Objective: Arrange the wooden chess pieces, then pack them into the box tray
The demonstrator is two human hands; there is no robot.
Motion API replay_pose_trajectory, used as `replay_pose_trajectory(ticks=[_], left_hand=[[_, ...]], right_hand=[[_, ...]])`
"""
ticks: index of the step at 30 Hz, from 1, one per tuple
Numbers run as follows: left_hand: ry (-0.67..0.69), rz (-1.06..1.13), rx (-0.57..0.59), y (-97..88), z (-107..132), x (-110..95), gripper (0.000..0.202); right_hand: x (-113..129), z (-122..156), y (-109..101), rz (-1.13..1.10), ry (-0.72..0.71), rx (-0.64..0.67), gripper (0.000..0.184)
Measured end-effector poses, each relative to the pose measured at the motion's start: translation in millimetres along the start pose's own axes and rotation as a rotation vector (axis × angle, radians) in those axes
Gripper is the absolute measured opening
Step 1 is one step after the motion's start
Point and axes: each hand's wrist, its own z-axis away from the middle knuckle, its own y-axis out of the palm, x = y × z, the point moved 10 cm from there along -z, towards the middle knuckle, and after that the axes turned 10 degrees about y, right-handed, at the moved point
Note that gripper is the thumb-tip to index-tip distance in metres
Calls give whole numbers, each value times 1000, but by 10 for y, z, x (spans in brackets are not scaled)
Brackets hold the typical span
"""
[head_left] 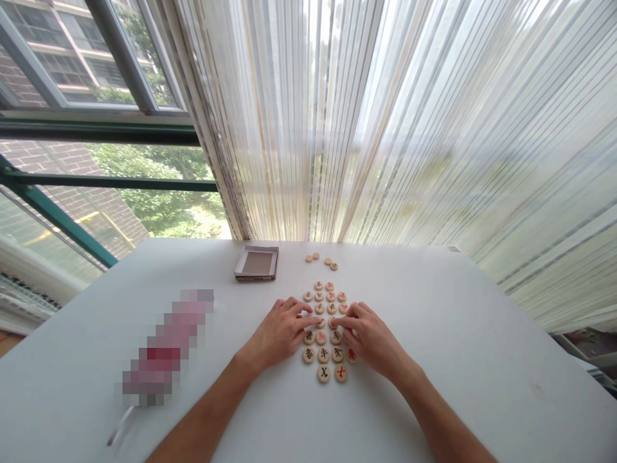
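While left fingers (311, 320) and right fingers (344, 321), both spread, touch two discs (321, 324), four pieces (315, 256) lie farthest back.

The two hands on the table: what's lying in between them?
In the head view, round pale pieces lie between the left hand and the right hand, some marked in black, others in red.

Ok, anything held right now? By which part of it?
Nothing looks gripped: left hand and right hand each seem to touch a round piece from above.
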Motion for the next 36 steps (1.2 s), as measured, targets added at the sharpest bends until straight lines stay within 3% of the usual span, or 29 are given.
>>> replay_pose_trajectory(ticks=[6, 15, 26, 31, 36], left_hand=[[-5, 44, -16, -66, 2, -2, 46], [-40, 136, -51, -117, 9, 38, 17], [-53, 121, -51, -115, 17, 80, 17], [-47, 122, -70, -161, 11, 77, 15], [-31, 148, -98, -187, -3, -14, 20]], right_hand=[[149, 45, 67, -25, -67, 82, 33], [177, 59, 147, -35, -94, 92, 37], [251, 129, 165, -87, -103, 221, 33], [246, 126, 200, -69, -94, 227, 31], [208, 102, 101, -56, -73, 219, 30]])
